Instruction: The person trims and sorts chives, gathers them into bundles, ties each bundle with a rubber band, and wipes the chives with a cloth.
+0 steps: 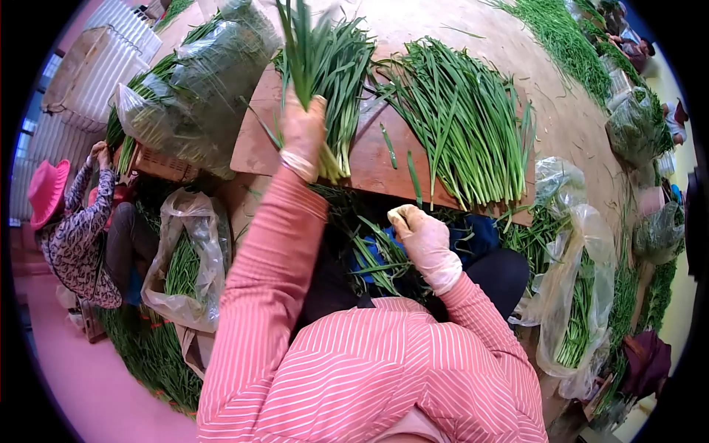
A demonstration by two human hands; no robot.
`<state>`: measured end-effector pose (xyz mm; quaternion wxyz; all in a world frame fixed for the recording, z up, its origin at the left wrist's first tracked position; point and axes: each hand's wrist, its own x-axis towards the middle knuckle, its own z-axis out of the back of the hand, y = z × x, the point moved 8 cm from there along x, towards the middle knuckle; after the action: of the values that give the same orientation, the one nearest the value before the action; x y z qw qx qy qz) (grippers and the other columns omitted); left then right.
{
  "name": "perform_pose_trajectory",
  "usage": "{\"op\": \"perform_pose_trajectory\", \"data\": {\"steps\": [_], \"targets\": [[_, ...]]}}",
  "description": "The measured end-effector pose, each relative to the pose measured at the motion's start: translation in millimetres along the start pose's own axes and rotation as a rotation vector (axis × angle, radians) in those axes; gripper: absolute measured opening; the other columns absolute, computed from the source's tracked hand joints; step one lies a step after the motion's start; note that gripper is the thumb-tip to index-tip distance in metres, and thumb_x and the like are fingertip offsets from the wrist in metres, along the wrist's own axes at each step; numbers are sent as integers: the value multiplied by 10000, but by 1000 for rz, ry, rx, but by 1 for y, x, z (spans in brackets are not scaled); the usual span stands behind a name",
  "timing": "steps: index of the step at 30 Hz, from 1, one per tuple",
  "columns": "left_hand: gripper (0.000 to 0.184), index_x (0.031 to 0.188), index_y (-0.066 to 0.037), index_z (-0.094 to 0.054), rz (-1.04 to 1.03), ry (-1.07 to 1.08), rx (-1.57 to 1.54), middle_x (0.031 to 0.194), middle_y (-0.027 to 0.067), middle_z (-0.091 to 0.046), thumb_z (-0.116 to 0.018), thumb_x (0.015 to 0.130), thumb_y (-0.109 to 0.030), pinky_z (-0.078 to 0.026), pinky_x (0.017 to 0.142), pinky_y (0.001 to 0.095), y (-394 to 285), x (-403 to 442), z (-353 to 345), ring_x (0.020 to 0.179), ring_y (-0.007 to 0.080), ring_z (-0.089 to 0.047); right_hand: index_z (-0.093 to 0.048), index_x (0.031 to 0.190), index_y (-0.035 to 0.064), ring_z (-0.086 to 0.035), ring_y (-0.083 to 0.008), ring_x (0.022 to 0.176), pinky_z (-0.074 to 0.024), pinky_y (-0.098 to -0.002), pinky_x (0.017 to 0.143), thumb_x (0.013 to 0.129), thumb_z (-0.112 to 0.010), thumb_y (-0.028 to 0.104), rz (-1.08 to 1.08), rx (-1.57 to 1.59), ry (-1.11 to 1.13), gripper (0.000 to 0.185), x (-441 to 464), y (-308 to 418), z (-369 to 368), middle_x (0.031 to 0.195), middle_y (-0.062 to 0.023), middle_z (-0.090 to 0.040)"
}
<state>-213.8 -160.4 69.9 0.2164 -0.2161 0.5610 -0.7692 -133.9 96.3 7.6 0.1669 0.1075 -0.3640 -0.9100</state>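
Head view: my left hand (303, 131) grips a leafy bunch (299, 55) over the board (258, 151), best held lightly, stems even; my separate right hand (425, 242) curls closed, nothing visible inside.

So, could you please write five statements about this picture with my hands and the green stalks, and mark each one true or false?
1. The left hand grips a bunch of green stalks. True.
2. The right hand rests on the right pile. False: it is nearer to the body than that pile.
3. Loose leaves lie on the board between the left pile and the right pile. True.
4. The co-worker at the left is bareheaded. False: a pink hat is worn.
5. The long plastic bag at the right holds green stalks. True.
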Motion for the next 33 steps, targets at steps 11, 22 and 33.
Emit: {"op": "perform_pose_trajectory", "data": {"steps": [11,22,33], "targets": [[674,1417,-201,-304,80,-58,943,1488,175,-196,-620,846,-371,-173,1096,530,70,42,-14,1369,407,-164,-641,956,70,-625,-159,599,-484,-286,590,902,-576,300,-255,104,-4,245,-33,-58,15,679,-57,-637],[993,1469,-205,-199,152,-23,1100,1390,232,-334,-345,723,-843,-390,887,600,110,73,-19,1151,481,-447,-644,942,115,-633,-309,840,-499,-401,720,884,-534,382,-104,180,-218,295,-67,-61,39,889,-106,-659],[954,1427,-109,-310,58,-43,975,1295,245,-485,-421,756,-777,-421,944,461,94,94,-6,1145,383,-511,-601,860,66,-624,-341,747,-496,-439,653,884,-513,325,-51,114,-202,275,-118,-73,43,813,-124,-635]]}}
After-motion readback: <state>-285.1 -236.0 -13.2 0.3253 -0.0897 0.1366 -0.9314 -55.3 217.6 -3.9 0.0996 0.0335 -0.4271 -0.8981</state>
